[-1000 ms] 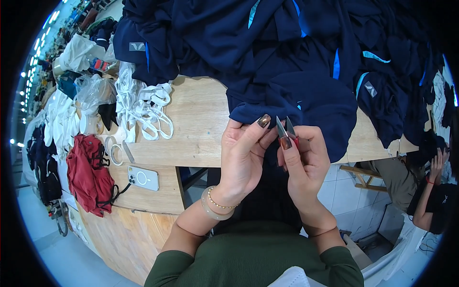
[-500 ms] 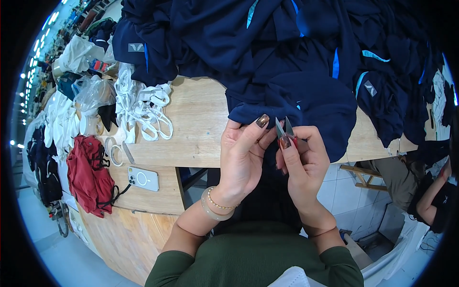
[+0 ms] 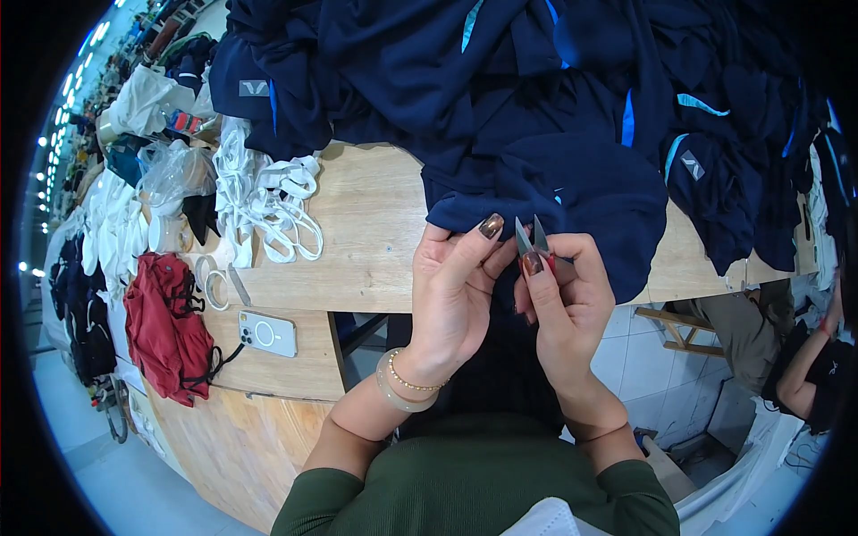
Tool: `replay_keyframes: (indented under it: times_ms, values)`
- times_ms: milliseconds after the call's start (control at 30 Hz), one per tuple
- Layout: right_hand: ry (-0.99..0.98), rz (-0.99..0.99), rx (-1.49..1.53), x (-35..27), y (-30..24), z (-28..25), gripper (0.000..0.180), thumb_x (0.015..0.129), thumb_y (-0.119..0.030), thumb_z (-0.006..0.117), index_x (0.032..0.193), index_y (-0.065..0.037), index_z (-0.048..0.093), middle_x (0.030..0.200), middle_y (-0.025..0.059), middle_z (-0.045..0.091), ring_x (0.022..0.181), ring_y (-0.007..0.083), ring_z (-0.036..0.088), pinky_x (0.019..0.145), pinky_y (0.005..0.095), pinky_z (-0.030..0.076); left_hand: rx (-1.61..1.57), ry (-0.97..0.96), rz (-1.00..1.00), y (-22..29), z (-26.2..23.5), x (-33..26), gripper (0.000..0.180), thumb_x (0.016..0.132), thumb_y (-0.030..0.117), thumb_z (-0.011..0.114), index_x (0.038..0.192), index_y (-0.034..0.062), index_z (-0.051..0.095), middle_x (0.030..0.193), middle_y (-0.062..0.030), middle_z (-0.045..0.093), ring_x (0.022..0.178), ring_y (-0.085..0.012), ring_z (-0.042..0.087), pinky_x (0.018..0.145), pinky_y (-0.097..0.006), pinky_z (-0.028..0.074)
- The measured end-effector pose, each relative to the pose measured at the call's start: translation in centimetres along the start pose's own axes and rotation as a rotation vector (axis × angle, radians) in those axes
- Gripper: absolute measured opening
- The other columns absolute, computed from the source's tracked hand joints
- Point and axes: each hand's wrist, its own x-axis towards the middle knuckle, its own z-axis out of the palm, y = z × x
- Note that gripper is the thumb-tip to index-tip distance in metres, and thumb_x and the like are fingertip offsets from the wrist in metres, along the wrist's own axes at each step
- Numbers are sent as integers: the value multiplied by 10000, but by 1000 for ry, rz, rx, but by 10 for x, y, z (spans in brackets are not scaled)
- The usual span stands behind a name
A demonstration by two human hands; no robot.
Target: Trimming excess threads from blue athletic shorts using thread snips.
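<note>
A: What is shown in the head view, and what could go wrong?

B: Small snips (image 3: pixel 525 238), their blades parted in a narrow V, are held by the near edge of a wooden table (image 3: pixel 366 223), close to the fold of a navy garment (image 3: pixel 599 192). The cloth could be nicked if the blades were squeezed with the fold bunched between them. A fingertip of the left hand (image 3: pixel 451 290) could be caught too, so near is it placed to the points. Whether the fabric is touched by the tips cannot be told.

A: Where is the garment placed?

B: It is laid along the table's near edge, and a heap of navy clothing (image 3: pixel 384 80) is piled behind, toward the far edge. Toward the table's left edge, white straps (image 3: pixel 290 214), a phone (image 3: pixel 267 333) and a red garment (image 3: pixel 165 322) are seen.

A: And the hands?

B: By the left, the fold appears pinched between thumb and fingers. By the right hand (image 3: pixel 567 299), the snips are gripped between thumb and curled fingers; the palm is nearly closed, though the blades are left apart.
</note>
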Motion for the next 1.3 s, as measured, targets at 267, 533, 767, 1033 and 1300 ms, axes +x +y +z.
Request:
replay_keyframes:
  times_ms: [267,533,767,1033,1300]
  values:
    - [14,-34,9,-1,3,2,61,901,-16,533,950,11,509,693,21,569,568,38,499,513,169,382,-2,-6,-6,0,0,-1,127,879,9,547,997,39,509,936,-89,631,895,-162,636,862,-312,523]
    - [41,-115,-5,0,9,2,68,898,-14,536,958,8,513,702,21,575,585,36,506,532,166,388,2,-2,-18,0,2,-1,131,881,17,548,1001,41,500,933,-87,629,892,-162,636,855,-305,525]
    - [25,-146,-60,0,13,5,86,924,-87,521,953,-17,481,743,20,528,558,45,484,476,159,334,21,18,-34,0,0,0,128,885,16,546,1000,46,500,927,-81,626,879,-157,635,847,-299,526]
    - [119,-203,17,1,8,0,94,930,-90,504,972,-11,474,712,32,525,530,57,477,462,165,326,4,13,-25,-2,1,1,141,883,21,551,1012,42,497,934,-82,627,881,-164,634,872,-339,527]
    - [6,-45,-30,-3,0,-1,99,929,-107,517,951,-16,486,657,18,525,520,42,472,454,157,308,4,-4,-6,1,3,0,133,883,22,555,1001,40,496,914,-94,640,880,-175,644,846,-320,535]
